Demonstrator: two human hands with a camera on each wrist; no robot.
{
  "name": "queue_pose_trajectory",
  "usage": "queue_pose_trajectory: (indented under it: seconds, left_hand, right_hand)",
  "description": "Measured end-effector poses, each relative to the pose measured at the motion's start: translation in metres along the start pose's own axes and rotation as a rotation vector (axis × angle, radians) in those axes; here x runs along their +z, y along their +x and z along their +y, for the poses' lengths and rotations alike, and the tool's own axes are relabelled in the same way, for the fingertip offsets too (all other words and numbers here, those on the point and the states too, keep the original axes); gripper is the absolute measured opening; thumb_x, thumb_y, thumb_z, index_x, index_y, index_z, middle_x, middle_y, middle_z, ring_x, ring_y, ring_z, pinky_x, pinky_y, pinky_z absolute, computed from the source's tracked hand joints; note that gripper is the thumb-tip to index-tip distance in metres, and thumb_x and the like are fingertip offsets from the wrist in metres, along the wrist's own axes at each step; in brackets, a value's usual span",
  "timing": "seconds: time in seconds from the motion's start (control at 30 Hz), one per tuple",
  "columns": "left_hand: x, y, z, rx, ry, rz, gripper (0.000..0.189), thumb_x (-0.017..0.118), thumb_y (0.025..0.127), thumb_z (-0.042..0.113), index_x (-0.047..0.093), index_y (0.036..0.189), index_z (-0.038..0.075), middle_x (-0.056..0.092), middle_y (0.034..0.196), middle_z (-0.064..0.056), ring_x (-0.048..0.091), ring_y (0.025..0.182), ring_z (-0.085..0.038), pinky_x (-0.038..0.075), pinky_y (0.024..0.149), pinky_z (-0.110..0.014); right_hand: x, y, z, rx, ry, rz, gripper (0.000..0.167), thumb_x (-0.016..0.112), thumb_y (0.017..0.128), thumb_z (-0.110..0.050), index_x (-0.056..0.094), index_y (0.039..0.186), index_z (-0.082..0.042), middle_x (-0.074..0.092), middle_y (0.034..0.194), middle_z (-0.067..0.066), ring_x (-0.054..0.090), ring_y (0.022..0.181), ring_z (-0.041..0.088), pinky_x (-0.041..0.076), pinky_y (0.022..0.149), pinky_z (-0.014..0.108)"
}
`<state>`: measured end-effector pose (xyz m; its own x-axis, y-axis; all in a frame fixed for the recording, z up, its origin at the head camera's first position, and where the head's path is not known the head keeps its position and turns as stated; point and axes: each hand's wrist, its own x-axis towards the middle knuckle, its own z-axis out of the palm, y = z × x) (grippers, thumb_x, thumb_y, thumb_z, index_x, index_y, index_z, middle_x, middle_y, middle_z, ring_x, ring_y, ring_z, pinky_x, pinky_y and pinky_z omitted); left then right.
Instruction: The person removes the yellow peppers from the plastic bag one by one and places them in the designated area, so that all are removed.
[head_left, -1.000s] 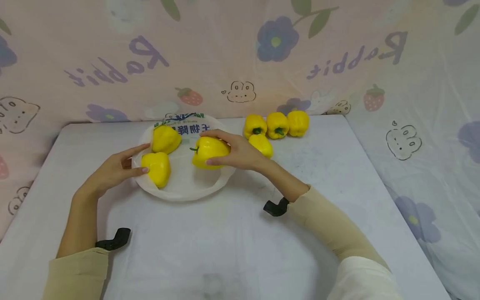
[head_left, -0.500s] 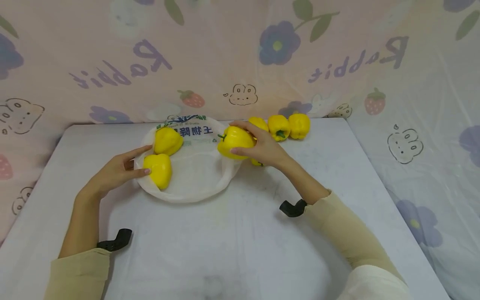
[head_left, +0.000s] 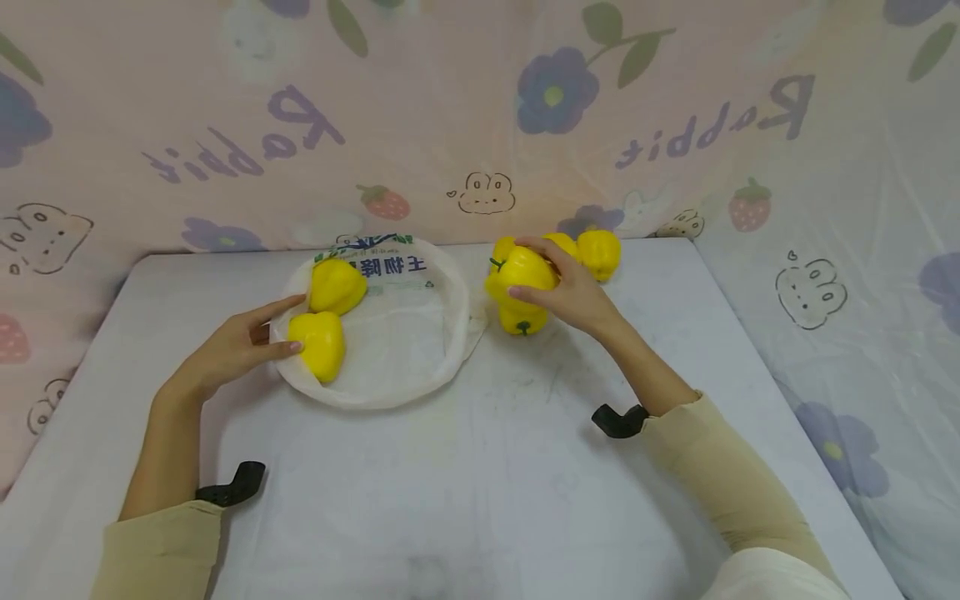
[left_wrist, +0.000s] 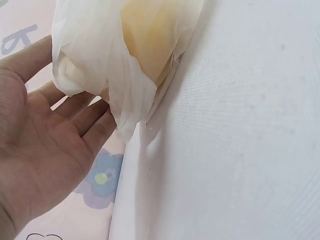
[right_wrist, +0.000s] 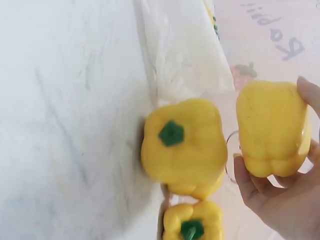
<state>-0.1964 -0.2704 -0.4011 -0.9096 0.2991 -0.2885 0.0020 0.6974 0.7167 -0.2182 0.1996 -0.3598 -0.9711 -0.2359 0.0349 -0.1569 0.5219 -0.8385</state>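
A white plastic bag [head_left: 408, 358] lies with its mouth rolled wide, blue-green print at its back. Inside its left part sit two yellow bell peppers, the rear pepper [head_left: 337, 285] and the front pepper [head_left: 320, 348]. My left hand [head_left: 225, 350] grips the bag's left edge, thumb over the rim by the front pepper; the left wrist view shows its fingers [left_wrist: 92, 120] against the outside of the film. In my right hand [head_left: 581, 292] is another yellow bell pepper [right_wrist: 272, 127], held up off the table, overlapping a green-stemmed pepper [head_left: 522, 322] in the head view.
Several more yellow peppers stand behind my right hand near the table's back edge, among them the rightmost pepper [head_left: 600, 255]. A patterned cloth [head_left: 420, 108] rises behind the white table [head_left: 420, 492]. Black wrist mounts [head_left: 620, 421] stick out from both forearms.
My right hand has carried its pepper rightward, from over the bag's mouth to over the peppers on the table. My left hand keeps its grip on the bag's edge.
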Motion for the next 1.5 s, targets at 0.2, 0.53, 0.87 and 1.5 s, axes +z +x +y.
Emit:
queue_pose_trajectory:
  seconds: [0.2,0.53,0.87,1.5]
  left_hand:
    - [0.000,-0.001,0.000,0.005,0.003,0.009,0.078,0.066,0.094,0.043,0.025,0.159,0.029,0.027,0.161,-0.025,0.040,0.125,-0.044,0.035,0.103,-0.072]
    - [0.000,0.000,0.003,0.005,-0.005,0.002,0.079,0.066,0.094,0.043,0.024,0.159,0.029,0.025,0.162,-0.025,0.038,0.130,-0.047,0.033,0.105,-0.074]
    - [0.001,-0.001,0.002,0.013,0.013,0.016,0.076,0.066,0.094,0.042,0.026,0.159,0.028,0.040,0.147,-0.020,0.037,0.111,-0.032,0.037,0.085,-0.043]
    - [0.002,0.000,-0.001,0.007,-0.006,0.008,0.078,0.066,0.094,0.043,0.024,0.159,0.030,0.027,0.161,-0.024,0.041,0.125,-0.043,0.038,0.103,-0.070]
  right_hand:
    - [-0.013,-0.004,0.012,0.037,-0.010,0.067,0.070,0.079,0.083,-0.045,0.047,0.143,-0.032,0.046,0.149,-0.002,0.054,0.123,0.025,0.049,0.105,0.048]
    - [-0.028,-0.012,0.027,0.124,-0.069,0.122,0.075,0.074,0.086,-0.050,0.040,0.149,-0.031,0.044,0.153,0.007,0.050,0.130,0.030,0.046,0.109,0.052]
    - [-0.033,-0.016,0.036,0.193,-0.050,0.158,0.078,0.073,0.086,-0.052,0.036,0.151,-0.029,0.044,0.153,0.012,0.049,0.132,0.031,0.046,0.109,0.053]
    - [-0.023,-0.020,0.066,0.275,-0.137,0.158,0.084,0.070,0.086,-0.057,0.033,0.153,-0.023,0.041,0.155,0.019,0.039,0.142,0.040,0.036,0.114,0.060]
